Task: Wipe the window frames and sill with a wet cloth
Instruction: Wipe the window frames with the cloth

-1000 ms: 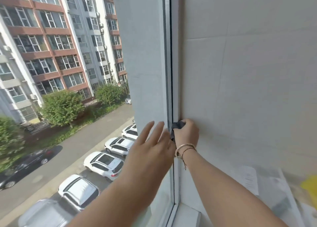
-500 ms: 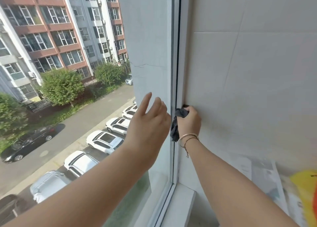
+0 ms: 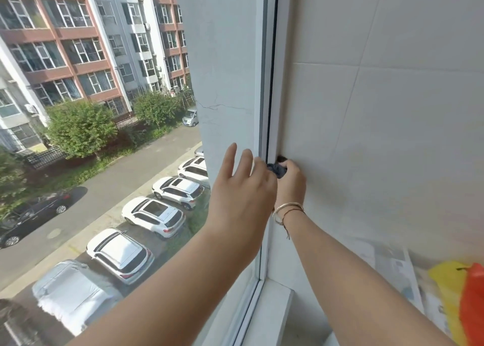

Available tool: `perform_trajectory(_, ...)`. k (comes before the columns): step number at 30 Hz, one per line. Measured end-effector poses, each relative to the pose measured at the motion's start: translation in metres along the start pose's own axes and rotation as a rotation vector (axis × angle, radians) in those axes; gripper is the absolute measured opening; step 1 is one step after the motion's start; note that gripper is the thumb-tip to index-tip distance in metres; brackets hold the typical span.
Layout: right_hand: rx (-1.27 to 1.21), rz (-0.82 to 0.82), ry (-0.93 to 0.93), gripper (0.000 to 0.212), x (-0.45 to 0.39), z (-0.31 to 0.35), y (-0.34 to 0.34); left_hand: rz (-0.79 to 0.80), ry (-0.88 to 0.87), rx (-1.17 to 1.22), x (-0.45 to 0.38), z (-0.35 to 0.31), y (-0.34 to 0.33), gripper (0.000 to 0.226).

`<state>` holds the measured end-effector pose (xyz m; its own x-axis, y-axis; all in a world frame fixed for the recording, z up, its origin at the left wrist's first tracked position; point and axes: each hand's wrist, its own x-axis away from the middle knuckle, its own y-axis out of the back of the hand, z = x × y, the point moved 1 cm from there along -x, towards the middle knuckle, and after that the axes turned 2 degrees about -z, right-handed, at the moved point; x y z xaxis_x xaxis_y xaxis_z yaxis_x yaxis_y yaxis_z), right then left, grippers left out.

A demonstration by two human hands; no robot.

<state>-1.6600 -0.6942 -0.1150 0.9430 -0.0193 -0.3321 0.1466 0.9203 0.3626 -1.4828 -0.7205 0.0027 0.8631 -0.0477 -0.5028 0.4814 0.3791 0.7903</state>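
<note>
Right hand point(image 3: 290, 182), gripping the dark wet cloth point(image 3: 278, 169) against the vertical window frame point(image 3: 278, 83), has climbed higher above the sill point(image 3: 272, 309), advancing the frame wipe; left hand point(image 3: 242, 188) hovers alongside, fingers spread, empty.

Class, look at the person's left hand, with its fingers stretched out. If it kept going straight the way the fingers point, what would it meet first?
Most likely the window glass. The left hand points up and away, just left of the white window frame; depth is unclear, so it may already touch the pane.
</note>
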Motion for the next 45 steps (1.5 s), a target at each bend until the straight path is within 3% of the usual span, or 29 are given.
perform_trajectory(8,0.064,0.028,-0.055,0.019,-0.003,-0.004,0.000,0.028,0.000,0.054,-0.003,0.005,0.006,0.066)
perform_trajectory(22,-0.068,-0.074,0.156,0.005,-0.077,0.177,0.074,-0.079,-0.007,-0.031,-0.071,0.053,0.088,0.050)
perform_trajectory(28,-0.101,-0.087,0.114,0.013,-0.059,0.156,0.036,-0.114,-0.035,-0.140,-0.087,0.086,0.100,0.052)
perform_trajectory(34,-0.055,-0.056,0.121,0.006,-0.075,0.173,0.033,-0.003,-0.114,-0.248,-0.093,0.107,0.095,0.021)
perform_trajectory(41,-0.110,-0.159,0.282,0.004,-0.123,0.267,0.063,-0.052,-0.170,-0.295,-0.111,0.120,0.115,0.018)
perform_trajectory(45,-0.141,-0.182,0.330,0.002,-0.121,0.253,0.051,-0.094,-0.199,-0.299,-0.117,0.129,0.121,0.028)
